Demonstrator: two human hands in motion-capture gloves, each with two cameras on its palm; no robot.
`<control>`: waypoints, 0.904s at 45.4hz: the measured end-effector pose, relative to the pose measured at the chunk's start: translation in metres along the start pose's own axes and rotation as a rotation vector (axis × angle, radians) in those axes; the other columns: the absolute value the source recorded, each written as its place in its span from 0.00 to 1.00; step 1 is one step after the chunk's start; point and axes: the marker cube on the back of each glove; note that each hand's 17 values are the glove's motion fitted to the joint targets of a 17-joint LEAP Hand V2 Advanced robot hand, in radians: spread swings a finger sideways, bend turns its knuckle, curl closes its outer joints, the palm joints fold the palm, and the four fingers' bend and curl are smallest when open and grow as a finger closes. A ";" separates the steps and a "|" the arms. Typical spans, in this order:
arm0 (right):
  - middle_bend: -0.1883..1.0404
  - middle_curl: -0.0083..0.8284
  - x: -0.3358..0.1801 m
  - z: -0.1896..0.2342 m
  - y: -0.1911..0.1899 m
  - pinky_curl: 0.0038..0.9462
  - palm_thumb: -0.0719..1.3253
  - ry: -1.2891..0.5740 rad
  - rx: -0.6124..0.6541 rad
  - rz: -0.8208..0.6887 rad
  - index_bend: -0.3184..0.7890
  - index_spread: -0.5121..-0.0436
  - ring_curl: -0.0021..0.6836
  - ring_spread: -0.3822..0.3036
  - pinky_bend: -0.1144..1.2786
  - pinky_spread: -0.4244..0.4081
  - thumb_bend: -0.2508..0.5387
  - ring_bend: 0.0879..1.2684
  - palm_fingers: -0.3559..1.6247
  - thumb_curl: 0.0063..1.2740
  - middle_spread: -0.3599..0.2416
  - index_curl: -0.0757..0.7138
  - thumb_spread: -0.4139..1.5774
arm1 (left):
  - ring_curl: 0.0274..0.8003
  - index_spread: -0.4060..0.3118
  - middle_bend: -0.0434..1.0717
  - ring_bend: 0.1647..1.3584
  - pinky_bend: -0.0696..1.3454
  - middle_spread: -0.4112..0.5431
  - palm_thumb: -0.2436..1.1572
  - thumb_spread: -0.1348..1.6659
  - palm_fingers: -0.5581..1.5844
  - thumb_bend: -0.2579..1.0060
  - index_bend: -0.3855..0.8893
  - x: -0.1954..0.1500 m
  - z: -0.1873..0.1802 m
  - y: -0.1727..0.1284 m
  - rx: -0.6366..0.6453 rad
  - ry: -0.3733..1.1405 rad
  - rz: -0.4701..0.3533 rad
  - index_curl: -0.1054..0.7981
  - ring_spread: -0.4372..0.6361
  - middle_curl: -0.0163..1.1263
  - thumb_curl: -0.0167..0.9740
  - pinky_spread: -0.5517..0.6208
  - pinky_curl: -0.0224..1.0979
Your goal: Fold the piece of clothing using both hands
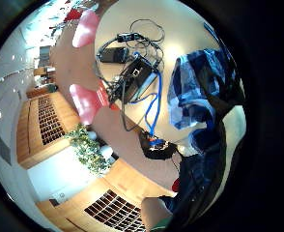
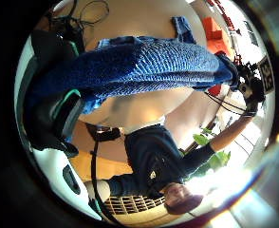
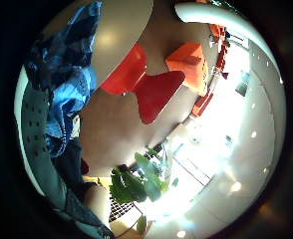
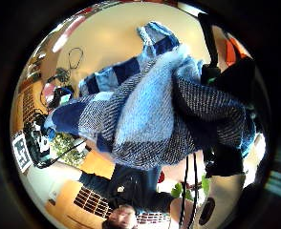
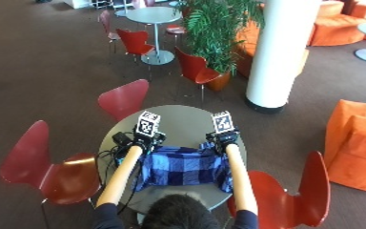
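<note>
A blue and dark-blue checked garment [image 5: 182,169] hangs spread between my two hands over the near half of the round grey table [image 5: 183,119]. My left hand [image 5: 144,142] grips its far left corner and my right hand [image 5: 219,140] grips its far right corner. The cloth [image 2: 144,66] runs as a taut band from the left palm to the other hand [image 2: 246,83]. In the right thumb side view the garment [image 4: 150,114] fills the middle, bunched at the palm. Its lower edge drapes toward my body and over the table's near side.
A black device with tangled cables [image 5: 116,141] lies on the table's left edge, next to my left hand. Red chairs [image 5: 125,99] stand around the table, one at my right [image 5: 284,195]. A white pillar [image 5: 278,52], a plant and orange seats stand beyond.
</note>
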 end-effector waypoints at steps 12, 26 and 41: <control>0.35 0.57 -0.028 0.020 -0.054 0.40 0.81 0.108 0.155 0.023 0.42 0.42 0.63 0.13 0.50 0.05 0.29 0.37 0.81 0.40 0.14 0.60 0.67 | 0.51 0.16 0.38 0.28 0.53 0.07 0.64 0.73 0.84 0.19 0.41 0.032 0.027 -0.084 0.210 -0.113 -0.052 0.56 0.06 0.47 0.28 0.10 0.42; 0.33 0.56 -0.010 0.021 -0.086 0.42 0.70 0.032 0.619 0.176 0.31 0.36 0.64 0.12 0.56 0.09 0.24 0.40 0.71 0.32 0.12 0.41 0.73 | 0.51 0.23 0.27 0.30 0.55 0.12 0.60 0.74 0.76 0.18 0.34 0.039 0.020 -0.101 0.484 -0.130 -0.142 0.49 0.08 0.45 0.27 0.12 0.42; 0.28 0.52 0.015 0.050 -0.027 0.43 0.44 -0.237 0.334 0.098 0.32 0.31 0.62 0.27 0.57 0.33 0.24 0.34 0.53 0.23 0.26 0.32 0.81 | 0.50 0.29 0.11 0.26 0.55 0.24 0.48 0.72 0.64 0.17 0.41 0.038 0.030 -0.021 0.485 -0.001 -0.119 0.46 0.18 0.35 0.25 0.18 0.41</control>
